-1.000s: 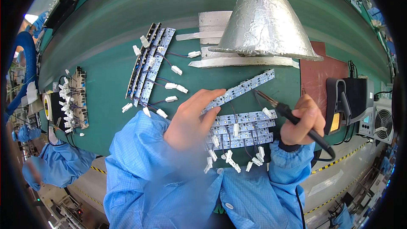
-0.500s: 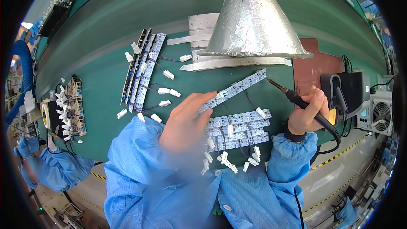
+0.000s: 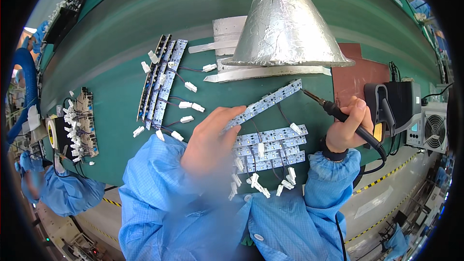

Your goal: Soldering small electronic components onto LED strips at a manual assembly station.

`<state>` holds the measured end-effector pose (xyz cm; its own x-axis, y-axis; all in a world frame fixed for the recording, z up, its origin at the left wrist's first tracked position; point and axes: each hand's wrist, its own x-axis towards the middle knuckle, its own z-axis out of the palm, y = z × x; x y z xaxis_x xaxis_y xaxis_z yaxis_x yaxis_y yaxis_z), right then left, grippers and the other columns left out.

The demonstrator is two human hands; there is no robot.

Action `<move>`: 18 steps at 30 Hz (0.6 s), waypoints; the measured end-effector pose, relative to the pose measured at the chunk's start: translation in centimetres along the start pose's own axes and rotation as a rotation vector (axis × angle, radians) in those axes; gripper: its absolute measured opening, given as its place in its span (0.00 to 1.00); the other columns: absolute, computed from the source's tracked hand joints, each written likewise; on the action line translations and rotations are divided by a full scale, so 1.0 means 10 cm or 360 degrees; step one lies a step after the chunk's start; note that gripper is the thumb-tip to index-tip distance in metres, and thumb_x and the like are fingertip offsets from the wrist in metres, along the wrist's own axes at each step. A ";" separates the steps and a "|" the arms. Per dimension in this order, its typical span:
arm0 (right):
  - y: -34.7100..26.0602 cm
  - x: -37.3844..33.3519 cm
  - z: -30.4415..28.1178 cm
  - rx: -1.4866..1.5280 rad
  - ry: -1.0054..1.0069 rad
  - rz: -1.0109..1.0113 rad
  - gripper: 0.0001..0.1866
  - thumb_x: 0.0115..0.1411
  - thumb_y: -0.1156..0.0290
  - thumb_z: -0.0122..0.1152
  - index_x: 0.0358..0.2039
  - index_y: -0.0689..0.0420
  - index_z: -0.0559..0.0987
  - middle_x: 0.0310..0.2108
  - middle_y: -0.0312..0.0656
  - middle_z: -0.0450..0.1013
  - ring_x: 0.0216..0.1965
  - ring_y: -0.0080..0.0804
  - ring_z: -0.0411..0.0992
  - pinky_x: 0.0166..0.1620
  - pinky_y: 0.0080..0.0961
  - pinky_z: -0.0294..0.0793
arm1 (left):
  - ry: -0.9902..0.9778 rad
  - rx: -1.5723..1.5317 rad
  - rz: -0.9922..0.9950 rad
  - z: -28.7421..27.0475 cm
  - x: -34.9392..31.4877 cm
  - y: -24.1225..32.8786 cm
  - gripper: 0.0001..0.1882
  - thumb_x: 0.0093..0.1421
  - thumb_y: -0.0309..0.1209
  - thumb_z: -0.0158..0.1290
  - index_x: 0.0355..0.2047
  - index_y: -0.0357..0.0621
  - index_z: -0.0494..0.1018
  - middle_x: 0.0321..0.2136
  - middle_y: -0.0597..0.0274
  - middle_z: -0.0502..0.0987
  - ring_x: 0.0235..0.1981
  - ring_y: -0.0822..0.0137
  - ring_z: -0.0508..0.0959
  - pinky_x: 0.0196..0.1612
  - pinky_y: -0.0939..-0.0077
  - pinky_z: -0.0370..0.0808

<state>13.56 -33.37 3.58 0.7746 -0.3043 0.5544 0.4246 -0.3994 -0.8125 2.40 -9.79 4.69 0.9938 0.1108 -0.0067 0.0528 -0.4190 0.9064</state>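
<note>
Between the thumb and fingers of my left hand (image 3: pixel 210 140) is the near end of a narrow white circuit board strip (image 3: pixel 270 100), slanting up to the right. My right hand (image 3: pixel 350 124) is closed round the black handle of a soldering iron (image 3: pixel 333 108). The iron's tip lies close to the strip's far right end; whether they touch I cannot tell. Just below the held strip lie several similar board strips (image 3: pixel 270 136), stacked in overlapping rows, with dark wires ending in white connectors (image 3: pixel 256 182).
A foil-covered fume hood (image 3: pixel 290 24) hangs over the far side. More board strips (image 3: pixel 166 84) with wired connectors lie to the left. At right stand a black iron holder (image 3: pixel 379 99) and a grey unit with a fan (image 3: pixel 427 130). A co-worker's blue sleeve (image 3: pixel 72 191) shows at lower left.
Almost nothing differs. The whole scene has shifted very slightly in the picture; both hands keep their hold on the strip and the iron.
</note>
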 end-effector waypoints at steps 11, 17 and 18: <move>0.01 0.00 -0.01 0.0020 -0.0011 0.0021 0.23 0.68 0.65 0.52 0.17 0.66 0.73 0.17 0.41 0.70 0.25 0.28 0.68 0.39 0.27 0.71 | -0.0003 -0.0004 -0.0009 0.00 0.00 0.01 0.20 0.58 0.15 0.55 0.52 0.32 0.74 0.43 0.45 0.78 0.43 0.52 0.80 0.49 0.69 0.74; 0.03 0.01 0.02 -0.0005 0.0007 0.0022 0.23 0.67 0.65 0.53 0.17 0.64 0.72 0.15 0.39 0.68 0.23 0.25 0.66 0.39 0.27 0.71 | -0.0023 -0.0003 -0.0021 -0.01 0.01 0.00 0.20 0.58 0.15 0.55 0.52 0.32 0.74 0.43 0.45 0.79 0.44 0.52 0.80 0.50 0.69 0.74; 0.05 0.03 0.00 0.0101 0.0106 0.0048 0.22 0.67 0.66 0.53 0.16 0.63 0.71 0.15 0.38 0.65 0.21 0.24 0.64 0.37 0.27 0.71 | -0.0018 0.0004 -0.0012 -0.01 0.01 0.00 0.20 0.58 0.15 0.55 0.52 0.32 0.74 0.43 0.45 0.78 0.44 0.52 0.80 0.50 0.69 0.74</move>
<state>14.05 -33.62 3.39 0.7556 -0.3732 0.5383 0.4320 -0.3339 -0.8378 2.49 -9.74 4.75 0.9944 0.1037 -0.0182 0.0604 -0.4206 0.9052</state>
